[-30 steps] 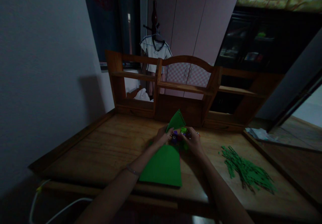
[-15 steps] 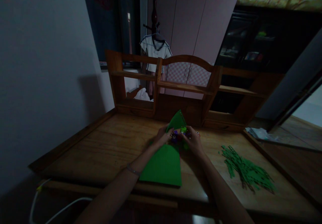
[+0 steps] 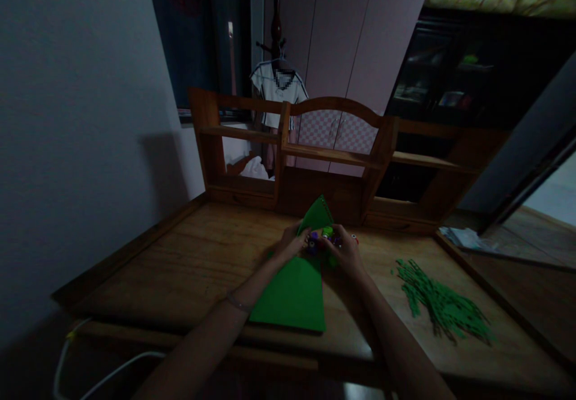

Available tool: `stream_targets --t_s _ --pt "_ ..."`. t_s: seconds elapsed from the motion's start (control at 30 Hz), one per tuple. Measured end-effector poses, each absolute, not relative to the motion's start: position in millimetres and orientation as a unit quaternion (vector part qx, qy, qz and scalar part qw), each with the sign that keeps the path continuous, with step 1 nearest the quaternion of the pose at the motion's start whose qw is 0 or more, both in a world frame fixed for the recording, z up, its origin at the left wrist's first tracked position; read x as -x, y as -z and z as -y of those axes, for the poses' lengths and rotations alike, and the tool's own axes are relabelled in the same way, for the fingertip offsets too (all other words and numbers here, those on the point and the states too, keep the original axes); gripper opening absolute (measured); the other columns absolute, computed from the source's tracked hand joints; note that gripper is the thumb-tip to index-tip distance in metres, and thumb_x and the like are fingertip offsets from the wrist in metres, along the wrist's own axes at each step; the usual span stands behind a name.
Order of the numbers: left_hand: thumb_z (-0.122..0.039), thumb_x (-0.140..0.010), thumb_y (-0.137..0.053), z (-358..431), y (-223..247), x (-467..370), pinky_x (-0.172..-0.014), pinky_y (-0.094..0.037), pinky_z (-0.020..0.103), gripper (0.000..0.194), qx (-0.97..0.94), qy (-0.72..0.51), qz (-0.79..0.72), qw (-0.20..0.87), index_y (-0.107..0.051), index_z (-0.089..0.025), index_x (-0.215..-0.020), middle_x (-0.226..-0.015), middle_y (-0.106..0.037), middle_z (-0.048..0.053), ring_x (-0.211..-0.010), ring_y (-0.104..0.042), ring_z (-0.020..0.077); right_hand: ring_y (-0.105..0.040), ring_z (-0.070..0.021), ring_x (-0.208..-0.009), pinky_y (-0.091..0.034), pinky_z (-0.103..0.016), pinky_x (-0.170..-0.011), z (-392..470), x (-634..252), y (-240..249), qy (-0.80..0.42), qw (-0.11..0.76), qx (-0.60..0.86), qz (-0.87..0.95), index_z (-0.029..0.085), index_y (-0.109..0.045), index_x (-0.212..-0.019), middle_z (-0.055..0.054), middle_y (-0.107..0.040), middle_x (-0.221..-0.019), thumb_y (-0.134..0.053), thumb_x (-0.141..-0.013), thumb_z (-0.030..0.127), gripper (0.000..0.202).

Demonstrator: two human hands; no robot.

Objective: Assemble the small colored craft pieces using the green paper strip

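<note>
A green sheet, its right edge lined with small holes, stands tilted up beyond my hands. My left hand is closed at that sheet's lower left side, thumb pointing right. My right hand has its fingers bent around small colourful pieces, one of them bright green. Between the two hands sits a small purple piece with what looks like an eye. Fingers hide much of these pieces, and the dim light blurs their shape. Below my wrists a flat green sheet lies on the wooden desk.
To the right lies a heap of green cut-out scraps. A wooden shelf unit runs along the desk's back. Near the front left hangs a white cable. Past the desk's right edge is a pale plastic bag.
Almost nothing differs. Both hands stay at the raised green sheet and the small pieces, with only slight finger movement and a tiny shift of the view.
</note>
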State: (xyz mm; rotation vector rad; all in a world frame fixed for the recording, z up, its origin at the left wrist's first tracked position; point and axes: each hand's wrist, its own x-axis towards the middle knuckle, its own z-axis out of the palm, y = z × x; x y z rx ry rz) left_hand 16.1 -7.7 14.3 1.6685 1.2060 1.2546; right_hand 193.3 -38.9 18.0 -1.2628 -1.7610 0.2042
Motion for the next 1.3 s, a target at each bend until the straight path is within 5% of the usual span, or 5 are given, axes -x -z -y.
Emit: stream_targets --t_s 1.3 --pt "-0.039 -0.083 -0.049 6.3 -12.7 -15.8 -0.078 -0.046 0.024 0.035 -0.654 -0.497 -0.433 0.371 -0.067 -0.015 -0.101 -0.093 -0.069 0.004 -0.089 -0.062 0.0168 -0.058 -0.0193 -0.072 -0.042 -0.029 -0.062 45.0 -192.2 -22.4 -0.133 0.463 0.496 0.722 0.021 -0.052 -0.105 -0.005 -0.063 -0.086 -0.054 -0.080 0.049 0.038"
